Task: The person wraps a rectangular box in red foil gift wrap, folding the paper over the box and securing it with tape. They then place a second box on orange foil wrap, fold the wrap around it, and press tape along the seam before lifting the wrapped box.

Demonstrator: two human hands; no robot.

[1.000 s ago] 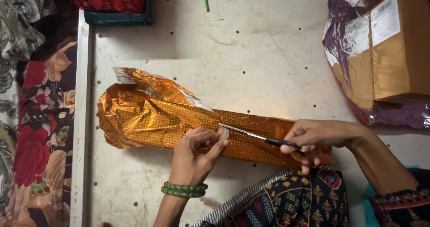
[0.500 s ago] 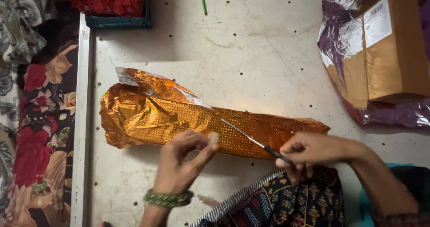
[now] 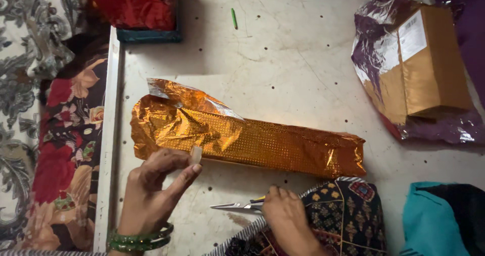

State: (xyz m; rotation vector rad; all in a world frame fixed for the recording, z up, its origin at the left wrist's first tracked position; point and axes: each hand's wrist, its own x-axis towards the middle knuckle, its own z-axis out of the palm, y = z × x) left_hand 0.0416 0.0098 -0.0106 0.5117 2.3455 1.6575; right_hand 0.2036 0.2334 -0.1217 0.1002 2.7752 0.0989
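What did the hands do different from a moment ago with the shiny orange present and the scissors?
The right hand drew the scissors off the orange wrapped package and down to the table. The left hand lifted off the package and now pinches a small clear piece of tape. The package, the cardboard box and the green pen stayed put.

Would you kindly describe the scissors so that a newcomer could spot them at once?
Start at the long orange foil-wrapped parcel lying across the pale floor. Just below it, the right hand rests on small scissors, blades pointing left. They are the only metal tool here.
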